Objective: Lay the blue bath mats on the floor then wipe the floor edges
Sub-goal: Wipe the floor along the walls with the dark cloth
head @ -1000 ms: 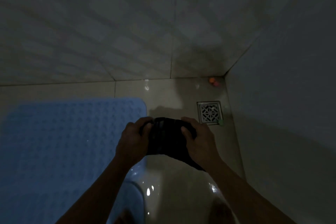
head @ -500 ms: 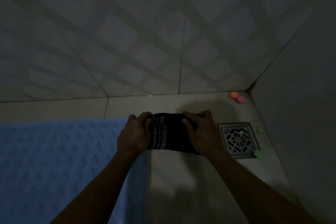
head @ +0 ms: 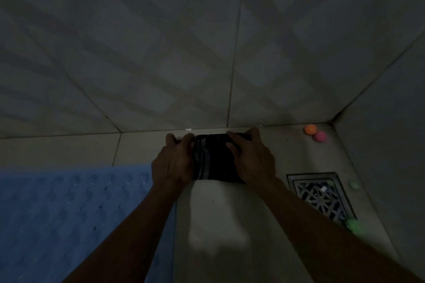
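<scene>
A blue bath mat [head: 69, 213] with a dimpled surface lies flat on the floor at the lower left. A dark folded cloth with pale stripes [head: 212, 161] rests on the beige floor tiles, its far edge close to the seam where floor meets the tiled back wall. My left hand [head: 171, 163] presses on the cloth's left end and my right hand [head: 251, 158] on its right end, fingers spread over it. My left wrist crosses the mat's right edge.
A square metal floor drain [head: 322, 195] sits right of the cloth. An orange ball [head: 310, 129] and a pink ball [head: 320, 136] lie in the far right corner; small green pieces [head: 353, 224] lie by the drain. A wall rises on the right.
Both hands have carried the cloth forward and down, from above the floor near the drain to the floor by the back wall. The view has moved closer to the corner.
</scene>
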A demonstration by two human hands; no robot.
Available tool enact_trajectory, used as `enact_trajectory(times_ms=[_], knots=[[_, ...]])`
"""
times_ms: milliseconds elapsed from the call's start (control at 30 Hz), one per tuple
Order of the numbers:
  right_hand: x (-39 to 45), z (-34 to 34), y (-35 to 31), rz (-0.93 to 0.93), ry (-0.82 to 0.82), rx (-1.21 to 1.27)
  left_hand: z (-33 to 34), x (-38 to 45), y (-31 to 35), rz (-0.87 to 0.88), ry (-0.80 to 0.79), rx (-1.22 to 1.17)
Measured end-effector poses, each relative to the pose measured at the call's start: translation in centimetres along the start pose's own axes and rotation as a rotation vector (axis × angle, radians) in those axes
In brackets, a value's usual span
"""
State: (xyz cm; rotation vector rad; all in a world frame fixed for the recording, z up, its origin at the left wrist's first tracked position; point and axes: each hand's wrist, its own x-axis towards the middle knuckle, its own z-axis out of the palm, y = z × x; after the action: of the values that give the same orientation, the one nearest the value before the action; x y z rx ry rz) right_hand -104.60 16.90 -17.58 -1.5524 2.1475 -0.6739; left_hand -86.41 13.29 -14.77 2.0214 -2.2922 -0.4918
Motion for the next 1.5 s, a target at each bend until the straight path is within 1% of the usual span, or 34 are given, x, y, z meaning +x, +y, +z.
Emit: enact_trajectory(times_ms=[33, 67, 133, 167, 233, 267, 367, 533, 733, 867, 1000, 1200, 1500], knots=[[0.0, 0.4, 0.2, 0.012, -0.01, -0.042, 0.5, 0.0, 0.0, 0.009, 0.011, 0.034], [-0.3, 0.8, 0.5, -0.006, -0.016, -0.137, 1.1, -0.1, 0.0, 0.008, 0.034, 0.044], [-1.1, 1.5, 0.9, -0.066, 0.011, -0.326, 2.0, -0.4, -0.1, 0.024, 0.104, 0.053], [-1.6, 1.8, 0.8, -0.079, 0.028, -0.363, 2.5, -0.6, -0.2, 0.061, 0.145, 0.079], [-2.4, 2.3, 0.5, -0.09, 0.041, -0.38, 3.4, -1.0, -0.4, 0.149, 0.193, 0.155], [-2.7, 2.6, 0.4, -0.097, 0.02, -0.388, 3.9, -1.1, -0.6, 0.166, 0.196, 0.188], [-2.7, 2.8, 0.2, -0.072, -0.051, -0.375, 4.7, -1.1, -0.9, 0.134, 0.198, 0.226], [-0.7, 2.8, 0.1, -0.088, -0.031, -0.432, 4.2, 1.0, -0.8, 0.139, 0.216, 0.252], [0.7, 2.8, 0.2, -0.108, -0.028, -0.445, 4.0, 2.6, -0.7, 0.122, 0.163, 0.259], [0.9, 2.6, 0.0, -0.111, -0.075, -0.392, 3.6, 2.6, -0.6, 0.137, 0.104, 0.235], [0.6, 2.1, 0.0, -0.127, -0.118, -0.437, 3.1, 2.3, -0.5, 0.157, 0.054, 0.287], [-1.1, 1.6, 0.3, -0.153, -0.19, -0.495, 2.6, 0.3, -0.7, 0.176, 0.027, 0.335], [-5.6, 0.4, -0.2, -0.178, -0.23, -0.535, 2.5, -4.6, -1.2, 0.191, 0.035, 0.409]])
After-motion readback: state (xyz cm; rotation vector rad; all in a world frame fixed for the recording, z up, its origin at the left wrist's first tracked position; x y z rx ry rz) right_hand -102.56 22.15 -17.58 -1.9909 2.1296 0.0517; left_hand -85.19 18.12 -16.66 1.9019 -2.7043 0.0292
